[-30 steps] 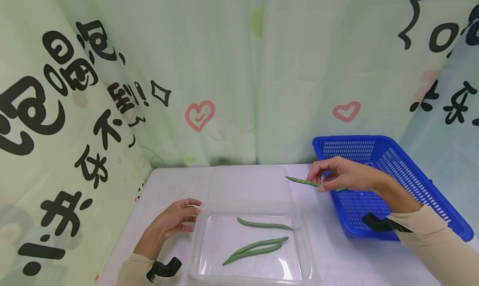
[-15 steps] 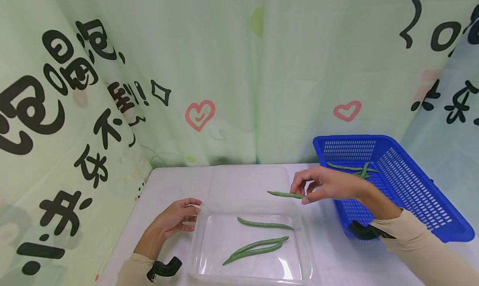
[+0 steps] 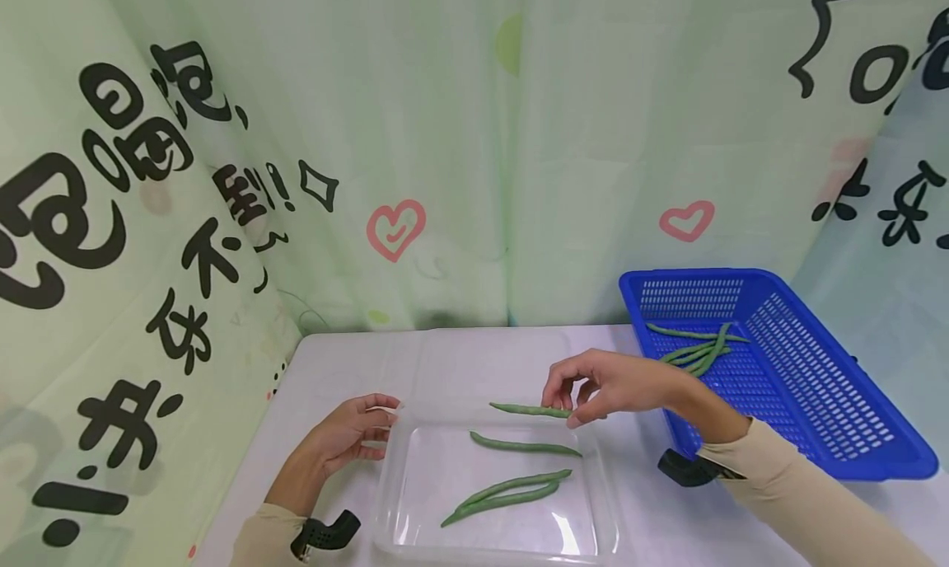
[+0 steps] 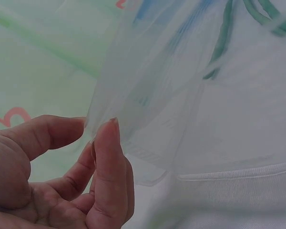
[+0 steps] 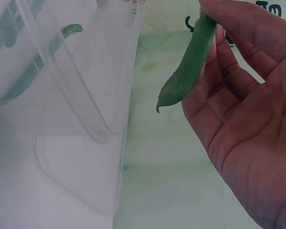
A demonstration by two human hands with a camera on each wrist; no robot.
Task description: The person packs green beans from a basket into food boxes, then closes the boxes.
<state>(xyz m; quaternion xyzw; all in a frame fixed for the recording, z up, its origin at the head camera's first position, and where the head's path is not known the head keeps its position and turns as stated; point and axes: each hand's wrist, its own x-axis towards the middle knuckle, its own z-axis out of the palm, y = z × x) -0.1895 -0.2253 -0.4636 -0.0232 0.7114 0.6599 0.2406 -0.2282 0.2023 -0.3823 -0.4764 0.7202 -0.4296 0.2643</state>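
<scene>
Green bean [image 3: 522, 409] is pinched by the right hand [image 3: 611, 386], near the far rim of the clear plastic box [image 3: 610, 517].
Left hand [image 3: 348, 435] touches the box corner; whether it grips, I cannot tell. If the right pinch loosens too early, the bean may fall outside, on the table [image 3: 474, 365]; a left push may slide the box.

Over the see-through container [image 3: 608, 501] the air lay wide open, three beans [image 3: 526, 447] low on its floor, but the right hand [image 3: 615, 381] filled the space by the far rim, the left hand [image 3: 352, 431] blocked the left side, and rightward the sleeve [image 3: 815, 501] and blue basket [image 3: 853, 410] barred the way!
</scene>
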